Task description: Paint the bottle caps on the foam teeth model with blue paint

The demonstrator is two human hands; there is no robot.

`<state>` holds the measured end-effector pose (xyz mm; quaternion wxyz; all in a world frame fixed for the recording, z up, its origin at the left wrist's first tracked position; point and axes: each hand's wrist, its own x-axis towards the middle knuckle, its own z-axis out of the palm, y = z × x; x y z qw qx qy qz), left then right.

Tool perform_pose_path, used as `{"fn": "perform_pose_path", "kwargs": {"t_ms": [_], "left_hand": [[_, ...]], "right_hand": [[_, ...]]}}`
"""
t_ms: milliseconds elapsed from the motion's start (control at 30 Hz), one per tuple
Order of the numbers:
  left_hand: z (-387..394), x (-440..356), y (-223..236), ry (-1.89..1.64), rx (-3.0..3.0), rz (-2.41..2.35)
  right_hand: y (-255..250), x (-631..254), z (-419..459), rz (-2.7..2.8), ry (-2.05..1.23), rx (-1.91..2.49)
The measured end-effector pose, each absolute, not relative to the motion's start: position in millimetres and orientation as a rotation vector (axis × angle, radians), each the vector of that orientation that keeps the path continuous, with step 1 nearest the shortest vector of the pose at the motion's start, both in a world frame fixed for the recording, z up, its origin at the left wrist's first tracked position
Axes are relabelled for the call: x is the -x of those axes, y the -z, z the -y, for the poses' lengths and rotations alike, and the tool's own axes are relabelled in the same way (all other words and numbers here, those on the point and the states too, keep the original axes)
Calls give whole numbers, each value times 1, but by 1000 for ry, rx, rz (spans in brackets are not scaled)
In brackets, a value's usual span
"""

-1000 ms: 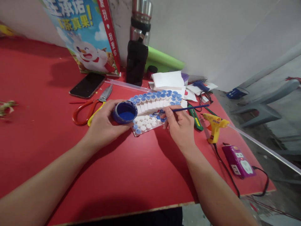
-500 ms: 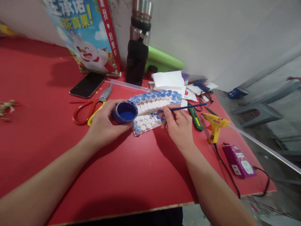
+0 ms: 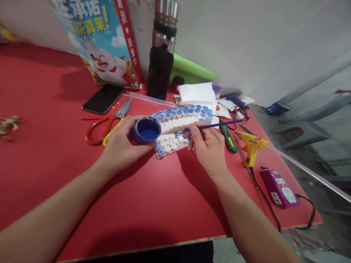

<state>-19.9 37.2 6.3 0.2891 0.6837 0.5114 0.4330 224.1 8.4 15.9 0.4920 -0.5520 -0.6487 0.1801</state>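
Paint (image 3: 148,135) in the small open jar (image 3: 139,140) looked wet, so the jar would probably spill if tilted far; it seemed light and stiff, likely slippery where colour smeared its rim, and best held low around the wall. The person's left hand (image 3: 120,140) was curled around its side, thumb toward the front. The thin brush (image 3: 221,124) seemed very light and rigid along its handle, with a softer tip, and easiest to steer from close to the bristles. The right hand (image 3: 210,146) pinched it there, between thumb and fingers.

Between the hands, flat on the red table (image 3: 153,208), lay the craft piece (image 3: 173,125). It looked like light paper or card, probably easy to dent or smudge, and safer to take by the edges of its pale base (image 3: 177,149) than by the tops.

The jar was deep blue, its rim crusted with dried colour. The brush had a dark blue handle slanting up to the right. The craft piece had a curved band of short white upright pieces with blue tops along the back, and round white pieces in front, some of them blue. The bristles were at its front cluster; whether they touched was unclear.
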Motion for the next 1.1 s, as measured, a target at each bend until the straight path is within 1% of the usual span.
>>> {"fn": "perform_pose_path", "kwargs": {"t_ms": [500, 700, 900, 1100], "left_hand": [[-38, 21, -4, -1176, -1834, -1361], [-38, 21, -2, -1188, -1841, -1331], [-38, 21, -3, -1197, -1847, -1330], [-38, 22, -2, -1192, -1850, -1327]], "right_hand": [[-14, -224, -9, 1588, -448, 1321], [-19, -225, -6, 1597, -330, 1351], [-17, -224, -6, 1621, -343, 1342], [-20, -227, -4, 1575, -275, 1366]]}}
